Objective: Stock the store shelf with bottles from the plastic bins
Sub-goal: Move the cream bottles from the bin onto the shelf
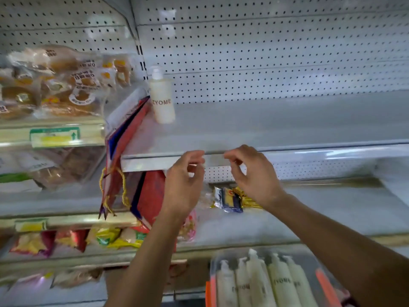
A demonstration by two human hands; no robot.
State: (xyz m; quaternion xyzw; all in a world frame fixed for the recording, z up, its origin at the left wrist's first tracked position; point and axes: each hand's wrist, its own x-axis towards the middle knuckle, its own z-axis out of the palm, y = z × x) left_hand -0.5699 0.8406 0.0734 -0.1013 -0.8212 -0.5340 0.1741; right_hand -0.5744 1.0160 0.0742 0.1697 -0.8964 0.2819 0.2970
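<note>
One bottle stands on the shelf; both hands seemingly empty.

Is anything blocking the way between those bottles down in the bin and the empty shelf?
Nothing visible does. The shelf holds only one bottle at its far left; the rest is bare. Both hands, left hand and right hand, hover empty by its front edge, above the bin's bottles.

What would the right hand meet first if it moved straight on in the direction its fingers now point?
The right hand has loosely curled fingers aimed up and forward at the front edge of the shelf. It would probably touch that edge first. The bottle stands far to the left, out of this line. Depth is not certain.
</note>
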